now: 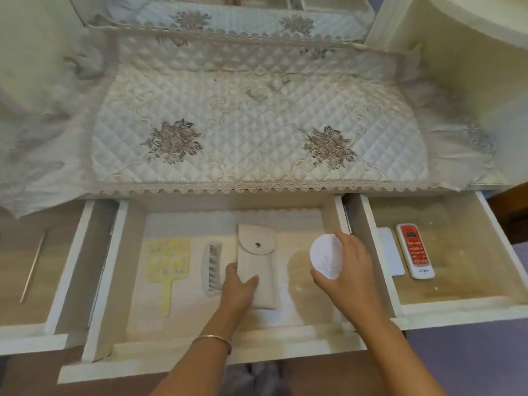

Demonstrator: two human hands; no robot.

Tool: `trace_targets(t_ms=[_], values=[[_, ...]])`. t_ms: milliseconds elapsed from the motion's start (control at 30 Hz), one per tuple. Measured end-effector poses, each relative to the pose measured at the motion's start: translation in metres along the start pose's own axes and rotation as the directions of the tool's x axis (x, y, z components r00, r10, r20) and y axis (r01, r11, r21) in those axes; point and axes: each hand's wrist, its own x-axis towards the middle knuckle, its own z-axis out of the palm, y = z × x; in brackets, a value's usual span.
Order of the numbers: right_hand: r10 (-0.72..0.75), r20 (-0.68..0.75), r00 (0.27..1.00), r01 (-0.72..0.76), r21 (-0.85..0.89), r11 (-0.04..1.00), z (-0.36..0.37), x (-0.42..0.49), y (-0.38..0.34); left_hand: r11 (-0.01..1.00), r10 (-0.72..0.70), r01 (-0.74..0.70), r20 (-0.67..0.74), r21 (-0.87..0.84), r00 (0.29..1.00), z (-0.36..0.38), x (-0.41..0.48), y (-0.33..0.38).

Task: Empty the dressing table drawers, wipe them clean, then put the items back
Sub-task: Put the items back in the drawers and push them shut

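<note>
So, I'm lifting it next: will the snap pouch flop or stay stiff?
The pouch probably bends a little: its corners look soft and padded. Likely light, since the left hand grips just its lower part. Flat, so it shouldn't roll.

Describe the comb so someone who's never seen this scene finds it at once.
Three drawers stand open below the quilted cloth; take the wide middle drawer. Inside, the comb lies lengthwise between the yellow hand mirror and the beige snap pouch gripped by the left hand. It alone is narrow and whitish with a row of fine dark teeth.
</note>
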Motion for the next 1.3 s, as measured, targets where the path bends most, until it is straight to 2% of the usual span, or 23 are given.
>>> trace_targets(t_ms=[100,267,367,500,633,833,1000,1200,1300], values=[[0.031,0.016,0.999,-0.031,-0.033,0.999,0.001,-0.001,0.008,0.992,0.036,-0.036,0.003,0.121,0.999,0.007,0.012,-0.005],[0.026,0.041,0.999,-0.022,-0.081,0.996,0.006,-0.005,0.018,0.924,0.133,-0.12,-0.011,0.362,0.991,0.007,0.022,-0.014],[0.027,0.077,0.997,-0.021,-0.087,0.996,0.011,-0.006,0.02,0.891,0.124,-0.112,0.002,0.44,0.992,0.004,0.022,-0.016],[-0.033,0.116,0.993,0.043,-0.087,0.995,0.014,-0.007,0.018,0.839,0.137,-0.114,-0.004,0.532,0.991,-0.006,0.013,-0.016],[-0.106,0.169,0.98,0.127,-0.114,0.985,0.015,-0.007,0.009,0.777,0.215,-0.13,-0.066,0.616,0.974,-0.031,-0.009,-0.011],[-0.246,0.21,0.946,0.274,-0.116,0.955,0.016,-0.009,-0.022,0.563,0.512,-0.221,-0.126,0.796,0.85,-0.098,-0.061,0.003],[-0.402,0.244,0.882,0.433,-0.085,0.897,0.032,-0.014,-0.069,0.462,0.616,-0.127,-0.215,0.878,0.758,-0.162,-0.108,0.007],[-0.536,0.322,0.78,0.59,-0.096,0.802,0.09,-0.025,-0.158,0.5,0.581,0.023,-0.355,0.865,0.732,-0.254,-0.132,-0.005],[-0.555,0.376,0.742,0.628,-0.102,0.771,0.132,-0.032,-0.211,0.535,0.576,0.036,-0.396,0.844,0.715,-0.309,-0.125,-0.01]])
